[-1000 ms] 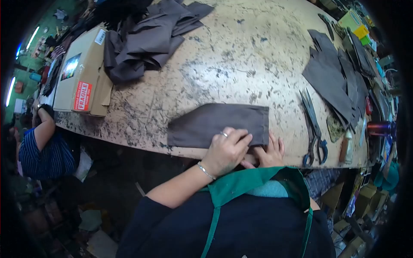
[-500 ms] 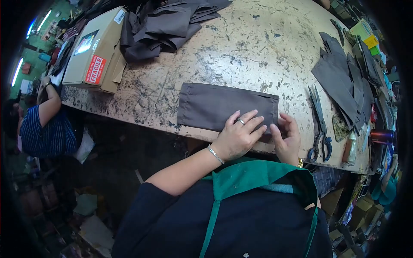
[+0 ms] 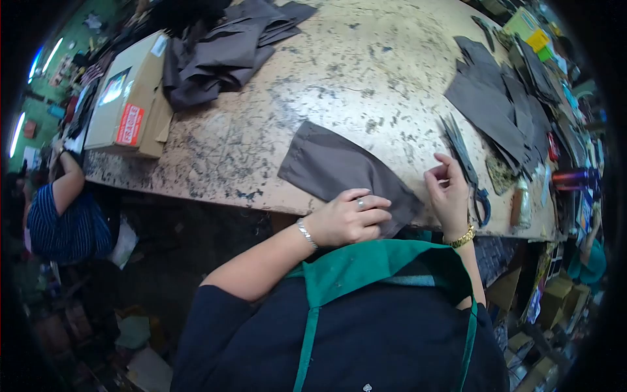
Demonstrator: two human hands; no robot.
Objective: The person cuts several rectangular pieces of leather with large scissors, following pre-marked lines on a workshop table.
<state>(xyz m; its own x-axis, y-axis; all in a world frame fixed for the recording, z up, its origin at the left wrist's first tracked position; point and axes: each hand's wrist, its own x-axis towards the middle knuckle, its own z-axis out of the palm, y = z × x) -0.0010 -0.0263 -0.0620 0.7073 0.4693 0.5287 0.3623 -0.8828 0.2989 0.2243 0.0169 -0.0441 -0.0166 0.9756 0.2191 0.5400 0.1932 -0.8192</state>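
A dark brown piece of hemmed fabric [image 3: 336,160] lies slanted across the near edge of the table, its right part creased. My left hand [image 3: 349,219], with a ring and a silver bracelet, has its fingers curled over the near edge of the fabric and grips it. To the right of the cloth, my right hand [image 3: 449,193], wearing a gold bracelet, is raised with fingers loosely bent and apart; nothing shows in it. Just beyond that hand are large scissors [image 3: 465,157], their blades pointing away from me.
Dark fabric piles lie at back left [image 3: 219,59] and right [image 3: 493,98]. A cardboard box [image 3: 124,104] stands at the left edge. A small bottle [image 3: 521,206] and a purple metallic cylinder [image 3: 575,179] are on the right. A person in a striped shirt [image 3: 68,222] is at far left.
The fabric has turned, its right end swinging toward me and creasing. My left hand has closed on its near edge. My right hand has left the fabric and risen toward the scissors. The view has shifted.
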